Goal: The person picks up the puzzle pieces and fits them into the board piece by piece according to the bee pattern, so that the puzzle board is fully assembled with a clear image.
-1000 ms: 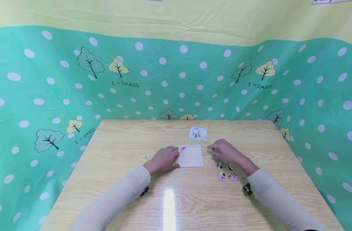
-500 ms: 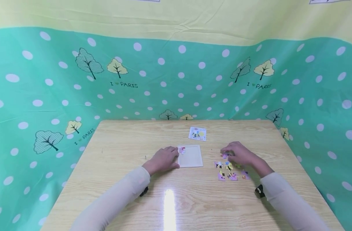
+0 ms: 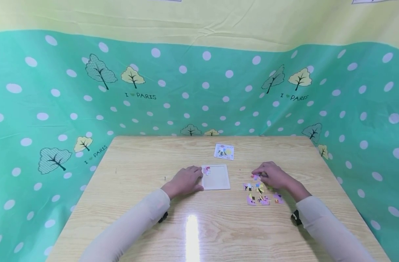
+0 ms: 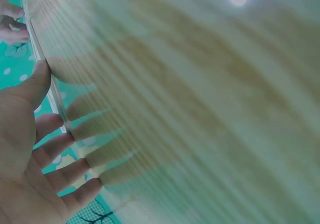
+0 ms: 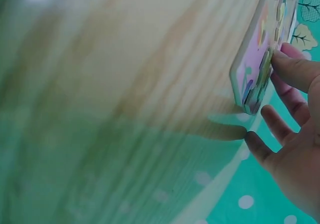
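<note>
Head: left hand (image 3: 184,181) flat on table (image 3: 137,218), fingers relaxed, touching left edge of white puzzle tray (image 3: 216,177). Right hand (image 3: 272,175) curled over loose puzzle pieces (image 3: 260,193), pinching a purple piece (image 3: 256,177). Picture card (image 3: 224,151) beyond tray.

Left wrist: fingers (image 4: 55,151) spread straight against tabletop, holding nothing.

Right wrist: fingertips (image 5: 292,68) clamped on piece (image 5: 254,68) edge, piece on table.
</note>
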Available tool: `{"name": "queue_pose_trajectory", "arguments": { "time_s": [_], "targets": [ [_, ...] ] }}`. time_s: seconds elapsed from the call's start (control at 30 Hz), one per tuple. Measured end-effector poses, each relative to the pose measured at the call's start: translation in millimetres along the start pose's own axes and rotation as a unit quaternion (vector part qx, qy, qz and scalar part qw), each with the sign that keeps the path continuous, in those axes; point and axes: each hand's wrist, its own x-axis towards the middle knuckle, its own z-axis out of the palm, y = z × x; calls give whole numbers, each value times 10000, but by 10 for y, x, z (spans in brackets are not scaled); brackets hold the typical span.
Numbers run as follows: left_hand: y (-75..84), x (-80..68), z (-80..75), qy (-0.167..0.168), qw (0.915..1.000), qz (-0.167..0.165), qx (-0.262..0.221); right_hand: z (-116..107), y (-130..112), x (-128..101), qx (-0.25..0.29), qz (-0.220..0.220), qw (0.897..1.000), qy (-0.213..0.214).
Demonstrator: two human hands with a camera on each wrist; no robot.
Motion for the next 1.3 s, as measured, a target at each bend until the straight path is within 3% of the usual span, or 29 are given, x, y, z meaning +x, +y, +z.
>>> {"name": "queue_pose_trajectory", "arguments": {
  "time_s": [0.6, 1.0, 1.3],
  "targets": [
    [-1, -7, 2, -36, 10000, -32, -50, -70, -90, 83, 269, -87, 9996, -42],
    [15, -13, -3, -57, 10000, -26, -57, 57, -347, 352, 602, 44, 9981, -79],
    [14, -16, -3, 61, 10000, -41, -49, 134, -503, 514, 743, -170, 9970, -109]
  ]
}}
